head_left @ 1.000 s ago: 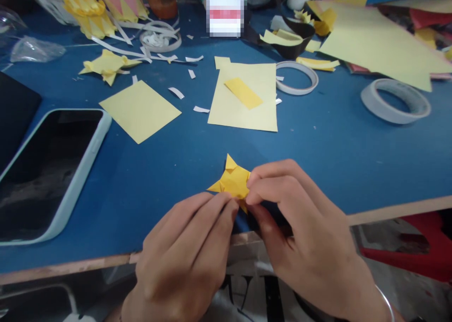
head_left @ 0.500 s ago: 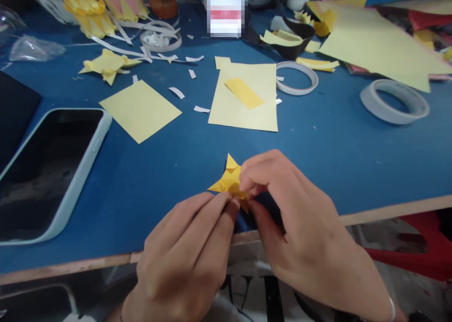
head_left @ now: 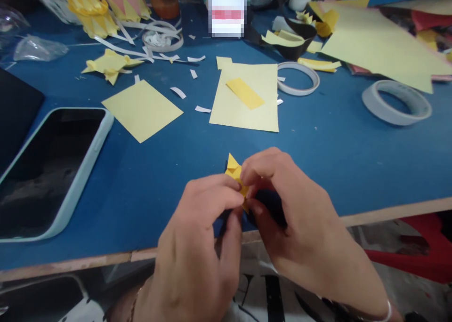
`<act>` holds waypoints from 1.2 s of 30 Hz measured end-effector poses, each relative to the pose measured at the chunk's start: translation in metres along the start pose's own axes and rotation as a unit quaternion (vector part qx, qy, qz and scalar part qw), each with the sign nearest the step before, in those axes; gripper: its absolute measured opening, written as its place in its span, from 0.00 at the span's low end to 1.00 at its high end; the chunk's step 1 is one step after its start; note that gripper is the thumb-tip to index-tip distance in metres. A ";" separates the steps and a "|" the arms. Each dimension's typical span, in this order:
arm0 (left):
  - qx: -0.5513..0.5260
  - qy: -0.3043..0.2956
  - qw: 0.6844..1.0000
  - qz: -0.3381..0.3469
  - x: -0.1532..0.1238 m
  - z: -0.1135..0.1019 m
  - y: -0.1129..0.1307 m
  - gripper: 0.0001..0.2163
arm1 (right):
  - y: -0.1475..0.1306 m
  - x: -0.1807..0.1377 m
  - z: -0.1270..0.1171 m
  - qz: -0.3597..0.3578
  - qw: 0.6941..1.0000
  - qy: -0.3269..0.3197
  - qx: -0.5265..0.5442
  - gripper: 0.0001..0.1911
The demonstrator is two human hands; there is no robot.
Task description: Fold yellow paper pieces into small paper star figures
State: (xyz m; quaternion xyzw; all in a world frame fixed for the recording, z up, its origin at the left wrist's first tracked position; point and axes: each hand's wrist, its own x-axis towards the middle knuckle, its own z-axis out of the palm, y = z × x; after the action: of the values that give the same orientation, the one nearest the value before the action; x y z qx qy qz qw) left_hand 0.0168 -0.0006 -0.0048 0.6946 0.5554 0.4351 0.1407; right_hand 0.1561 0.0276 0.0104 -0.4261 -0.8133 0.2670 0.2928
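Note:
A small folded piece of deep yellow paper is pinched between both my hands just above the near edge of the blue table. My left hand is closed on its left side, fingers curled over most of the paper. My right hand is closed on its right side, thumb and fingertips pressed on the fold. Only one pointed corner of the paper shows above my fingers.
A phone in a pale case lies at left. Pale yellow sheets with a darker strip, tape rolls, another folded star, white paper scraps, folded paper lanterns and a large sheet fill the far side.
My left hand has slid right and up over the folded paper, covering most of it. My right hand's fingers have curled in tighter on the fold. The view shifted slightly.

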 end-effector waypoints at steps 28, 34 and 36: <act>-0.081 -0.048 0.995 0.037 0.005 0.008 -0.004 0.16 | 0.004 -0.004 0.000 -0.006 1.000 0.011 0.003 0.16; -0.093 -0.064 0.992 0.056 0.004 0.007 -0.004 0.19 | 0.003 -0.004 0.003 -0.032 0.999 0.030 -0.033 0.15; -0.094 -0.070 0.992 0.057 0.004 0.007 -0.003 0.21 | 0.003 -0.004 0.003 -0.046 0.998 0.036 -0.039 0.16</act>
State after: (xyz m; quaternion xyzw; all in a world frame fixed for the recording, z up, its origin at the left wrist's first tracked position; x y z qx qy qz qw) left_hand 0.0206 0.0060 -0.0092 0.7371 0.4607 0.4433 0.2188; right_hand 0.1575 0.0246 0.0050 -0.4081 -0.8309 0.2062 0.3170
